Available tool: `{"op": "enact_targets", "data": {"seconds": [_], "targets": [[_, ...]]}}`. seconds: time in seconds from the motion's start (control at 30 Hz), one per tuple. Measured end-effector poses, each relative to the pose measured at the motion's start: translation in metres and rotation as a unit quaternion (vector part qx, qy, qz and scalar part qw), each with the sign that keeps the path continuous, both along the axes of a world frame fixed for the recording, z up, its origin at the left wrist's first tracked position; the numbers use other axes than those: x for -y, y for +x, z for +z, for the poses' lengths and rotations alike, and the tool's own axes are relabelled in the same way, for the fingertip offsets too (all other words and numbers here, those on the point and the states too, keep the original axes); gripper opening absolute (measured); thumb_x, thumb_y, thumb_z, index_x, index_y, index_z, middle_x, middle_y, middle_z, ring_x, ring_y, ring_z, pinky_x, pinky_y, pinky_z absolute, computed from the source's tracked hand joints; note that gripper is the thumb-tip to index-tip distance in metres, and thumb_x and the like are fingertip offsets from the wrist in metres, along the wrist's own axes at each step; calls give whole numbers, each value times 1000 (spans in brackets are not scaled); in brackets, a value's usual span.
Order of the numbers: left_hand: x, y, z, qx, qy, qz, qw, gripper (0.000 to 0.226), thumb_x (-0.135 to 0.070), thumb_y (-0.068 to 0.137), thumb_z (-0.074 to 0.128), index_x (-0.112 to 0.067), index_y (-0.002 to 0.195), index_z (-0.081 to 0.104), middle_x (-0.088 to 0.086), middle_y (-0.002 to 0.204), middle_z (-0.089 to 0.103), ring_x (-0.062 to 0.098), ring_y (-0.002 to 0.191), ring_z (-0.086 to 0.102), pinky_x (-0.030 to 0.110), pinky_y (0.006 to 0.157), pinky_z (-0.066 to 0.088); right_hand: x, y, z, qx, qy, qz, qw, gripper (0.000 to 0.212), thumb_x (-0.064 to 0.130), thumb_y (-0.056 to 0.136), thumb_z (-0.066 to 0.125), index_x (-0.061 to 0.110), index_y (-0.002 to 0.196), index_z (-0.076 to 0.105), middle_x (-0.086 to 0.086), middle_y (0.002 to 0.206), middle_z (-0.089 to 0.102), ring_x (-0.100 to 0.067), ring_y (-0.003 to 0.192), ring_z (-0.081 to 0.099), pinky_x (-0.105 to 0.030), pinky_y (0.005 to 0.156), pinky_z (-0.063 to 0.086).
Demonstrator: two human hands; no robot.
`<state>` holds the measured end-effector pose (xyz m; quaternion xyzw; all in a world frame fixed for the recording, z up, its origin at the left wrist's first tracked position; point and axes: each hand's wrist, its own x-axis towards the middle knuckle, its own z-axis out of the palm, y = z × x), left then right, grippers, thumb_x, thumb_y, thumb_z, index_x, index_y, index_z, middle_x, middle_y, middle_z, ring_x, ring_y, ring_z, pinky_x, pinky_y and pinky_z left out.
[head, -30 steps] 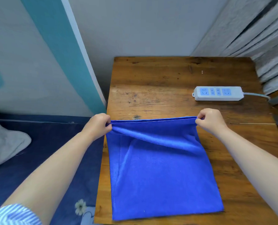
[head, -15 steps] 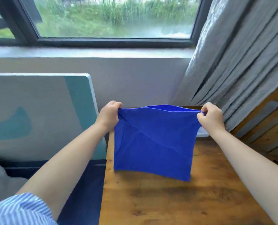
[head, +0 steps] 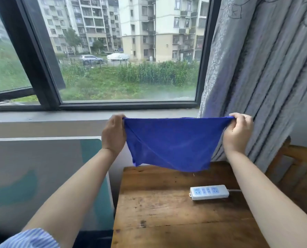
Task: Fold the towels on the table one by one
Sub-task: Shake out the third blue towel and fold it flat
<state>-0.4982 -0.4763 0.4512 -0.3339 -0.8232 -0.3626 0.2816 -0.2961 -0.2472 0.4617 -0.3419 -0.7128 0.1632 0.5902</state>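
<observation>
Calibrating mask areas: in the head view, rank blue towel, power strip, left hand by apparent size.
1. blue towel, largest by far
2. left hand
3. power strip
The hand and the strip look close in area, so their order is unsure.

A bright blue towel (head: 172, 144) hangs in mid-air, its top edge stretched taut between the fingers (head: 238, 116) that pinch its two upper corners, its doubled body drooping below them to a slack, slightly slanted lower edge.
</observation>
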Motion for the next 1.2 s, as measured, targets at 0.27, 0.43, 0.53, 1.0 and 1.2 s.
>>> {"op": "enact_targets", "data": {"seconds": [0.27,0.43,0.53,1.0,1.2], "targets": [[6,-10,-8,33,-143,2,989,20,1,88,40,-1,101,56,16,104,63,33,96,56,37,72,42,-15,5,-18,178,-39,2,983,44,5,78,29,-6,102,64,-30,107,59,-43,105,49,-44,85,37],[5,-20,-17,78,-319,40,944,21,-3,90,34,-7,99,52,11,107,61,31,95,57,32,66,37,-25,0,-26,321,-79,64,942,35,-6,82,40,-1,105,66,-25,109,60,-39,109,46,-38,88,40],[10,-20,-35,95,-364,41,926,24,-5,92,35,-9,105,54,9,112,60,29,100,57,33,70,40,-23,1,-41,349,-100,85,928,33,-5,80,41,1,98,68,-21,108,60,-37,109,47,-35,84,42],[-10,-53,-22,111,-262,118,951,25,13,82,34,-2,87,54,18,91,47,35,81,49,35,66,37,-31,-52,-53,331,-35,69,940,28,4,90,41,-7,101,64,-27,106,58,-38,105,46,-40,81,40],[22,-46,-42,85,-191,69,975,27,-2,91,41,3,108,61,23,112,57,39,99,55,41,79,42,-37,-28,-77,252,123,146,949,11,-6,78,57,-11,79,68,-29,76,65,-44,76,58,-37,72,41]]}}
